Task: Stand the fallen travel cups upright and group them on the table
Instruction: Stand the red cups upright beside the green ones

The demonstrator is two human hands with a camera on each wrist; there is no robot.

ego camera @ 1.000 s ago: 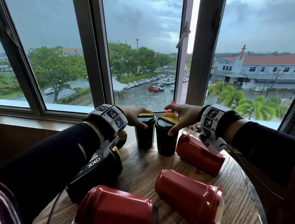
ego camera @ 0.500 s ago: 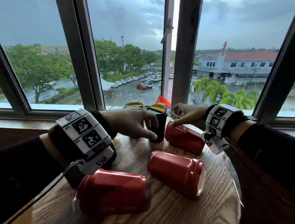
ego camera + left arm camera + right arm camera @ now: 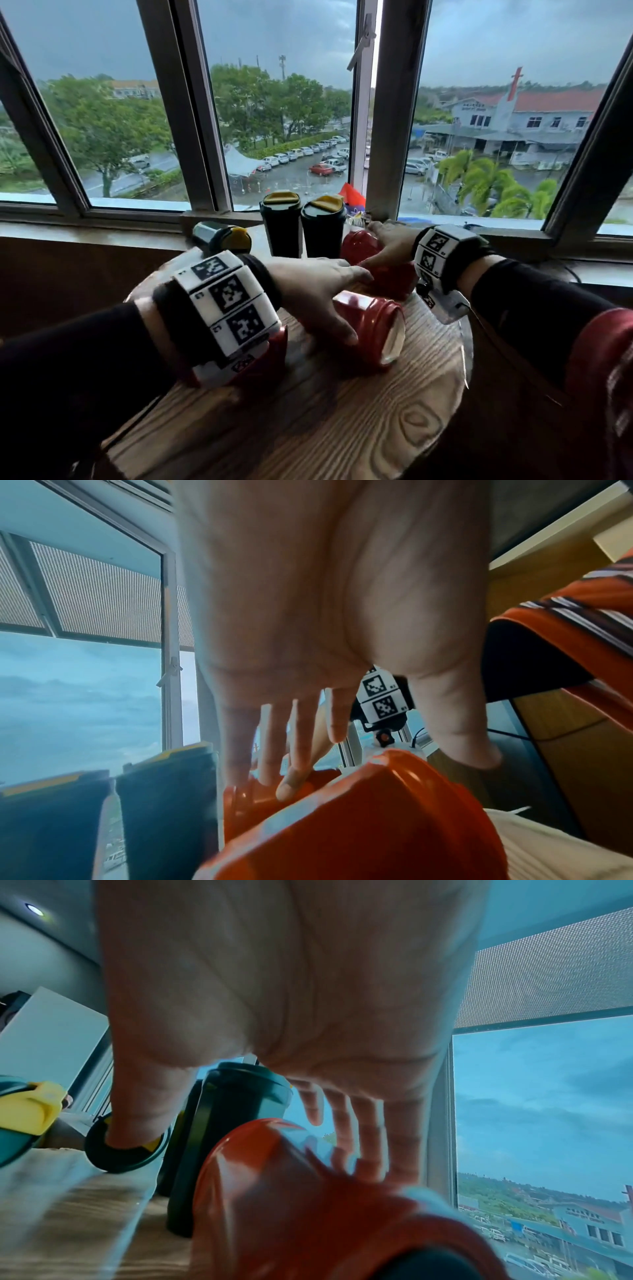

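Two dark cups with yellow lids (image 3: 281, 222) (image 3: 323, 228) stand upright side by side at the table's far edge. A third dark cup (image 3: 221, 236) lies on its side to their left. Three red cups lie fallen. My right hand (image 3: 387, 243) rests on the far red cup (image 3: 394, 281), fingers over its top and the thumb spread wide (image 3: 137, 1123). My left hand (image 3: 325, 298) lies over the middle red cup (image 3: 373, 332) with straight fingers (image 3: 291, 777) touching it. The third red cup (image 3: 274, 349) is mostly hidden under my left wrist.
The round wooden table (image 3: 325, 421) ends close to the window sill (image 3: 102, 229) behind the cups. Another fallen dark cup (image 3: 20, 1118) shows at the left in the right wrist view. A small coloured flag (image 3: 352, 195) stands behind the upright cups.
Both hands have left the two upright dark cups. The left hand came back onto the middle red cup; the right hand went to the far red cup.
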